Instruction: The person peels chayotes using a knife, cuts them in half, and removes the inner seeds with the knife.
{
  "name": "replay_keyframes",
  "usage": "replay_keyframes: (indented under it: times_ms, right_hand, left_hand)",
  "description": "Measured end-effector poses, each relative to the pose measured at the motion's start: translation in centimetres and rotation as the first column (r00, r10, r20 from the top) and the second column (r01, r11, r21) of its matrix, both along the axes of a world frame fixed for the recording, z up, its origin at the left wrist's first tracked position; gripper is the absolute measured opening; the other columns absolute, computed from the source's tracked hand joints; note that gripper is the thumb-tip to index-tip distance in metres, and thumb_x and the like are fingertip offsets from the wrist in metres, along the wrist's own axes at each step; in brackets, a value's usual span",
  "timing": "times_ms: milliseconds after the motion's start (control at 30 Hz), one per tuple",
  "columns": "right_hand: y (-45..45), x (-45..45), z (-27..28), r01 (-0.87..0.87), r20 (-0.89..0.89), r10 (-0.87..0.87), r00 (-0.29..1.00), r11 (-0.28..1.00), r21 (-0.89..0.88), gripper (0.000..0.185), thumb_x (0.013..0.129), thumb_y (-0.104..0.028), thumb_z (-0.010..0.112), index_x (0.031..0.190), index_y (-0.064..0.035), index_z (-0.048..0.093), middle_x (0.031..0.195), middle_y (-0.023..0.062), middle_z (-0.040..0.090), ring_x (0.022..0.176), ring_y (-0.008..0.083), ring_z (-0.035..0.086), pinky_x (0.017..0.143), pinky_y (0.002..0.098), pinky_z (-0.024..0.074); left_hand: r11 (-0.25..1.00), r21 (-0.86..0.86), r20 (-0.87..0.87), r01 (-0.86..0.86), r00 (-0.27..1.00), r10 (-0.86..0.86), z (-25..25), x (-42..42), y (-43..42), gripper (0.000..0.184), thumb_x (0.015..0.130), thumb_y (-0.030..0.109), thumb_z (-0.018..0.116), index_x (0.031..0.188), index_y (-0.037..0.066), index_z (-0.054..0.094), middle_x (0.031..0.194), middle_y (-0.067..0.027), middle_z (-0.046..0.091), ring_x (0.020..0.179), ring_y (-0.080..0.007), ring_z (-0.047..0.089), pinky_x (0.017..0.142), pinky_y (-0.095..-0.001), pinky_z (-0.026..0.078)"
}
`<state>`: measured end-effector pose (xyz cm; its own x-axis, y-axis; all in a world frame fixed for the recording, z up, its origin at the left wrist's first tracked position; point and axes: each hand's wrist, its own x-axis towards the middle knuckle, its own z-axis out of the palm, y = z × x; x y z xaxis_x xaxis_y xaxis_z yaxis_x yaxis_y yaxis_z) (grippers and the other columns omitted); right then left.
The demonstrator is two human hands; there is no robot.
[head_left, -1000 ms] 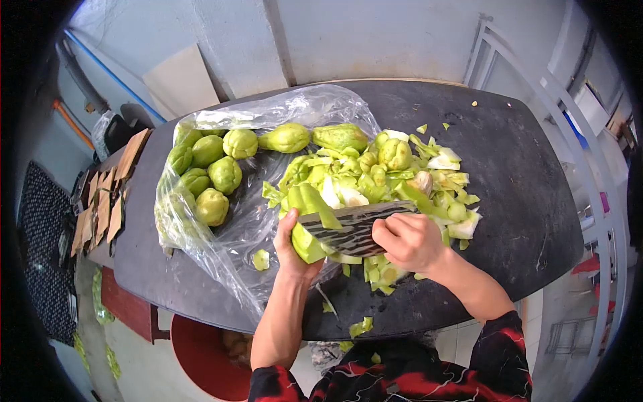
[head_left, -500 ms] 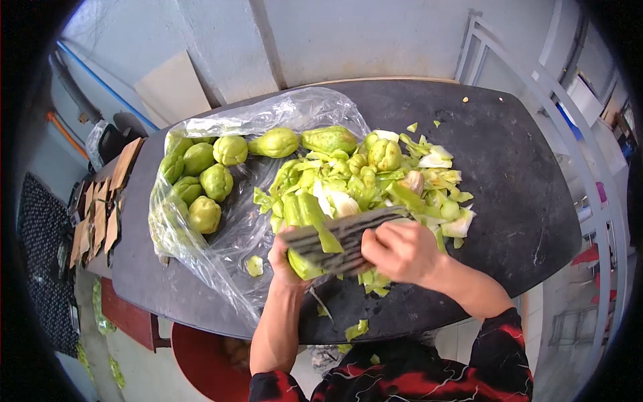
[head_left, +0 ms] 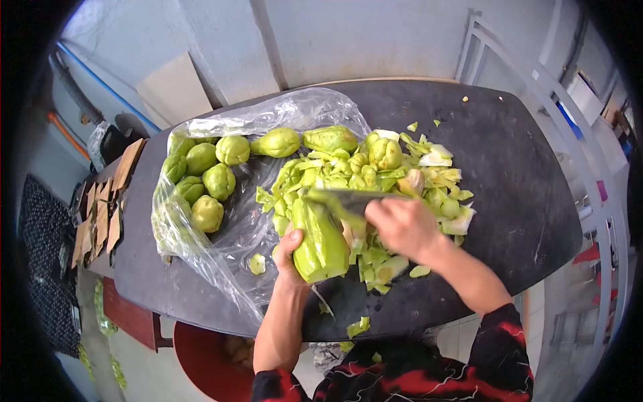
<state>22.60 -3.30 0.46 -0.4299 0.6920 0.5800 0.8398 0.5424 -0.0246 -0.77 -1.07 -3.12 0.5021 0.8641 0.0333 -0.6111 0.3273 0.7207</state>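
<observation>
My left hand [head_left: 288, 258] is wrapped round the side of a large, mostly peeled chayote [head_left: 321, 251], pale green and tilted. In my right hand [head_left: 405, 224] is a broad-bladed knife [head_left: 358, 199]; its blade is blurred by motion and lies across the chayote's upper end. A strip of green peel shows along the blade's tip. Just beyond my hands spreads a heap of peelings [head_left: 305, 177] and cut pieces. Several whole chayotes [head_left: 219, 181] sit in and beside a clear plastic bag [head_left: 228, 271] to the left.
Everything rests on a dark table [head_left: 516, 174] with rounded corners. Below its front edge stands a red tub [head_left: 201, 358]. A grey metal rail [head_left: 596, 174] runs along the right, and cardboard pieces [head_left: 100, 214] hang at the left. Scraps of peel [head_left: 358, 327] lie near the front edge.
The knife has moved up and away, from across the chayote's middle to its upper end. More of the chayote's peeled side shows, and a loose piece lies to its right.
</observation>
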Motion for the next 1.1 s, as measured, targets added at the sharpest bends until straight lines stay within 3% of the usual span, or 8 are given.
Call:
replay_keyframes:
  times_ms: [100, 167, 267, 467, 800, 933, 1000, 1100]
  right_hand:
    - [0.4, 0.8, -0.3, 0.053, -0.084, -0.058, 0.995, 0.997, -0.055, 0.006, 0.082, -0.005, 0.059, 0.085, -0.0069, 0.054, 0.065, 0.0079, 0.061, 0.061, 0.0268, 0.068, 0.05, 0.0383, 0.0541]
    - [-0.2, 0.5, 0.4, 0.016, -0.09, -0.019, 0.996, 0.999, -0.03, 0.006, 0.082, -0.005, 0.059, 0.086, -0.0072, 0.054, 0.064, 0.0066, 0.059, 0.06, 0.0251, 0.067, 0.049, 0.0366, 0.0537]
    - [-1.6, -0.7, 2.2, -0.05, -0.053, 0.053, 0.997, 0.997, 0.064, 0.006, 0.081, -0.006, 0.059, 0.086, -0.0077, 0.056, 0.064, 0.0037, 0.056, 0.058, 0.021, 0.064, 0.048, 0.0326, 0.052]
    - [-3.8, -3.1, 2.8, -0.24, 0.124, 0.212, 0.969, 0.925, 0.294, 0.011, 0.075, -0.008, 0.062, 0.083, -0.0045, 0.057, 0.062, -0.0006, 0.043, 0.054, 0.0116, 0.051, 0.045, 0.0227, 0.042]
    - [-3.8, -4.2, 2.0, -0.252, 0.124, 0.223, 0.967, 0.907, 0.337, 0.011, 0.075, -0.005, 0.063, 0.084, -0.0036, 0.057, 0.062, -0.0006, 0.043, 0.053, 0.0114, 0.048, 0.043, 0.0225, 0.0385]
    - [-3.6, -3.8, 2.0, -0.253, 0.138, 0.219, 0.966, 0.91, 0.329, 0.011, 0.075, -0.005, 0.062, 0.084, -0.0043, 0.057, 0.062, -0.0011, 0.043, 0.053, 0.0109, 0.049, 0.043, 0.0221, 0.0407]
    - [-2.3, -3.1, 1.3, -0.206, 0.048, 0.2, 0.979, 0.938, 0.279, 0.017, 0.069, 0.0, 0.063, 0.085, 0.0012, 0.058, 0.061, 0.0023, 0.043, 0.05, 0.0151, 0.05, 0.04, 0.0278, 0.0412]
    - [-1.0, -1.6, 0.2, -0.091, 0.041, 0.084, 0.996, 0.972, 0.218, 0.01, 0.076, -0.01, 0.061, 0.085, -0.0045, 0.059, 0.063, 0.0013, 0.05, 0.055, 0.013, 0.058, 0.045, 0.0259, 0.0469]
  left_hand:
    - [0.999, 0.04, 0.107, -0.032, 0.994, 0.028, 0.2, 0.9, 0.3, 0.076, 0.078, 0.054, 0.06, 0.133, 0.003, 0.05, 0.112, -0.0259, 0.062, 0.075, -0.0365, 0.068, 0.066, -0.0418, 0.058]
    - [0.998, 0.009, 0.115, -0.059, 0.992, 0.058, 0.0, 0.9, 0.1, 0.076, 0.081, 0.059, 0.057, 0.133, 0.004, 0.051, 0.112, -0.0261, 0.063, 0.083, -0.0359, 0.068, 0.07, -0.0447, 0.058]
    - [0.898, -0.4, 0.236, -0.181, 0.927, 0.292, 1.6, 1.6, 0.3, 0.075, 0.086, 0.065, 0.05, 0.136, 0.009, 0.052, 0.113, -0.0237, 0.063, 0.098, -0.0334, 0.065, 0.083, -0.0534, 0.053]
    - [0.972, -0.228, 0.4, -0.065, 0.903, 0.154, -0.3, 0.7, 0.8, 0.07, 0.091, 0.06, 0.051, 0.139, 0.009, 0.046, 0.113, -0.0207, 0.06, 0.1, -0.0373, 0.062, 0.084, -0.0494, 0.055]
    - [0.98, -0.194, 0.499, -0.039, 0.856, 0.133, -0.3, 1.9, -0.2, 0.067, 0.09, 0.058, 0.054, 0.138, 0.011, 0.046, 0.116, -0.0191, 0.058, 0.105, -0.0366, 0.059, 0.091, -0.0481, 0.053]
    - [0.978, -0.202, 0.457, -0.054, 0.878, 0.142, -0.1, 1.7, -0.4, 0.066, 0.089, 0.059, 0.054, 0.135, 0.012, 0.05, 0.118, -0.0175, 0.059, 0.105, -0.035, 0.06, 0.093, -0.049, 0.051]
    - [0.905, -0.315, 0.233, -0.286, 0.901, 0.366, 0.3, 2.0, -0.7, 0.066, 0.088, 0.06, 0.054, 0.132, 0.011, 0.055, 0.121, -0.0146, 0.06, 0.106, -0.0325, 0.06, 0.097, -0.05, 0.048]
    - [0.908, -0.332, 0.293, -0.256, 0.887, 0.357, 1.8, 2.5, -1.0, 0.07, 0.087, 0.062, 0.053, 0.132, 0.009, 0.055, 0.12, -0.0136, 0.062, 0.107, -0.0314, 0.06, 0.098, -0.0513, 0.048]
